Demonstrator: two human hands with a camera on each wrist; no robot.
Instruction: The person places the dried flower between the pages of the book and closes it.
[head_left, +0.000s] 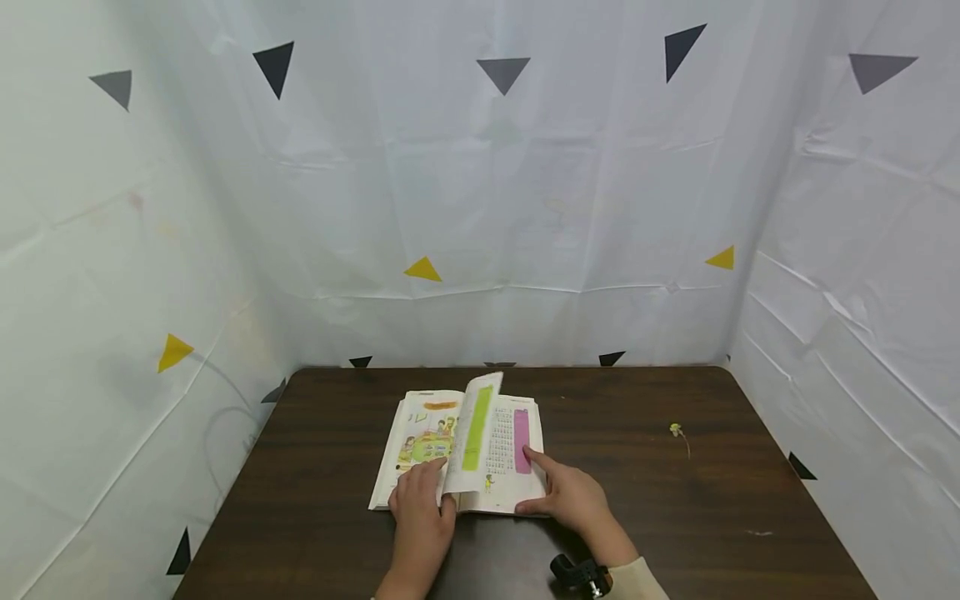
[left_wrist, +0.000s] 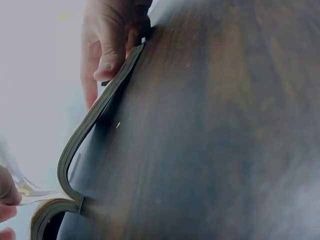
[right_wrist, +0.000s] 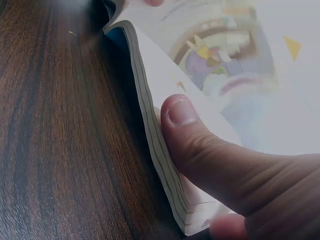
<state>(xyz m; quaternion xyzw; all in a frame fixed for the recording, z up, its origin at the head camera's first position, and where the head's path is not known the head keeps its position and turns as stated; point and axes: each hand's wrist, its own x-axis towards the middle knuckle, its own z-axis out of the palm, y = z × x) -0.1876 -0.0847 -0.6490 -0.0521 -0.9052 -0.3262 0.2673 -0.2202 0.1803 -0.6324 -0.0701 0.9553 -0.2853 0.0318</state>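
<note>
An open picture book (head_left: 517, 483) lies on the table, with print and coloured drawings on its pages. One page with a green strip (head_left: 477, 429) stands lifted and curved over the middle. My left hand (head_left: 420, 508) is at that page's lower edge; in the left wrist view its fingertips (left_wrist: 6, 190) pinch the thin sheet near the spine. On the right half rests my right hand (head_left: 573, 500), its index finger by a pink strip. The right wrist view shows the right thumb (right_wrist: 182, 120) lying on the page near the book's edge. Its other fingers are mostly hidden.
The dark wooden table (head_left: 315, 467) carries a small yellow flower (head_left: 676, 430) with a thin stem, right of the book. A white sheet (head_left: 480, 192) with black, grey and yellow triangles hangs behind and at both sides. A black strap (head_left: 581, 575) is on the right wrist.
</note>
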